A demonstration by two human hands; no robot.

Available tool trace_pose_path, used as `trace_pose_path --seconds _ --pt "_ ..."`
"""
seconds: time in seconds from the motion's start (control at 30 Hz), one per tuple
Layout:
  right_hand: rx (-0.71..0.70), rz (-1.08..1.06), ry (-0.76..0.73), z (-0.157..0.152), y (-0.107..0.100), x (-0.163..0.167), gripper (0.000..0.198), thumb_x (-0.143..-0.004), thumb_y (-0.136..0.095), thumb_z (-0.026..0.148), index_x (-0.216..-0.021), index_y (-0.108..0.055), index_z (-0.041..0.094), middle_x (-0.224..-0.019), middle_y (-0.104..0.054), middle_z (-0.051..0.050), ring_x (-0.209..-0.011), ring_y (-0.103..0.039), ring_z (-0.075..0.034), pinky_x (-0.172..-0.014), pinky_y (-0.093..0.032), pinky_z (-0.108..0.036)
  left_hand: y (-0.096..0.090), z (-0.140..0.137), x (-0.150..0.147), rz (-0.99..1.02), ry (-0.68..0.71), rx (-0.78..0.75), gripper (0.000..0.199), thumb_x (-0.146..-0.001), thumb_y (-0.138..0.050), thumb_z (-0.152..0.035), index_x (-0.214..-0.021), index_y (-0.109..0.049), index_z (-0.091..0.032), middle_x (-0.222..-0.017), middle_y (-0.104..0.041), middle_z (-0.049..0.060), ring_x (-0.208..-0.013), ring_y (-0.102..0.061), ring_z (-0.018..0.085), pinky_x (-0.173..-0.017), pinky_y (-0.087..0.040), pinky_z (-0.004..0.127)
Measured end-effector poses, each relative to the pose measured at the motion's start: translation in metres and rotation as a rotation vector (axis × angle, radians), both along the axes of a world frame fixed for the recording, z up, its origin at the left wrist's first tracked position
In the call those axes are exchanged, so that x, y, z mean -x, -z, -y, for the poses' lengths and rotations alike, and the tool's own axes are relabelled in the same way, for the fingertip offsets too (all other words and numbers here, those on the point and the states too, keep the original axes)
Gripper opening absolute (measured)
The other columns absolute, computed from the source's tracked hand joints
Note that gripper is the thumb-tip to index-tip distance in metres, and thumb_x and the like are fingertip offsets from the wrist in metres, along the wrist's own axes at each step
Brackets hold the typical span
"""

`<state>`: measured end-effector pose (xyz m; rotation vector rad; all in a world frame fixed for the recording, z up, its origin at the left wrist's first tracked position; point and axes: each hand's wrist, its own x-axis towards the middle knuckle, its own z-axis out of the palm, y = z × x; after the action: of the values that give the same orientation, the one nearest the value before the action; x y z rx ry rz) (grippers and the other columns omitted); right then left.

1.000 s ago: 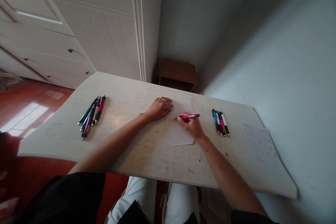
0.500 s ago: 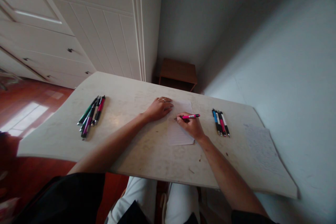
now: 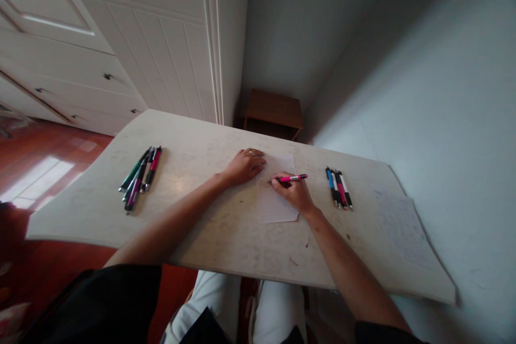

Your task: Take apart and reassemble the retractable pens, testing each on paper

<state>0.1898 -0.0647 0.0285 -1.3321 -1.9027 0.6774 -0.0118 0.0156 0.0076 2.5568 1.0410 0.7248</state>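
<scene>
Pinching one pink pen (image 3: 287, 178), the right hand (image 3: 295, 193) rests on one sheet (image 3: 278, 210); the left hand (image 3: 243, 166) lies flat; four pens (image 3: 341, 188) lie nearby.

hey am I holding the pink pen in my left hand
No, the pink pen is in your right hand, its tip at the paper, while your left hand holds none.

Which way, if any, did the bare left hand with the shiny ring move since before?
No: the left hand shows no visible shift any way against the white, smudged table.
</scene>
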Motion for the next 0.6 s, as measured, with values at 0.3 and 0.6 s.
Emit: trace_pose_path --seconds 0.3,0.6 --pt "-0.007 0.01 0.004 -0.0006 0.0011 -0.0002 0.019 -0.083 -0.056 0.03 -0.079 -0.07 0.016 -0.074 -0.071 -0.005 -0.061 -0.061 -0.015 -0.059 -0.047 -0.024 0.0022 -0.0013 0.0 0.007 0.002 -0.009 0.025 -0.092 -0.053 -0.03 -0.106 -0.072 -0.021 -0.122 -0.065 0.009 -0.117 -0.057 0.026 -0.099 -0.044 0.043" --pt "0.001 0.014 -0.008 -0.0018 0.0028 -0.002 0.018 -0.082 -0.056 0.028 -0.078 -0.07 0.017 -0.076 -0.072 -0.005 -0.065 -0.063 -0.016 -0.063 -0.048 -0.025 0.0014 -0.0003 -0.0004 0.012 -0.001 -0.008 0.026 -0.092 -0.052 -0.031 -0.105 -0.072 -0.02 -0.122 -0.065 0.01 -0.117 -0.057 0.026 -0.099 -0.044 0.043"
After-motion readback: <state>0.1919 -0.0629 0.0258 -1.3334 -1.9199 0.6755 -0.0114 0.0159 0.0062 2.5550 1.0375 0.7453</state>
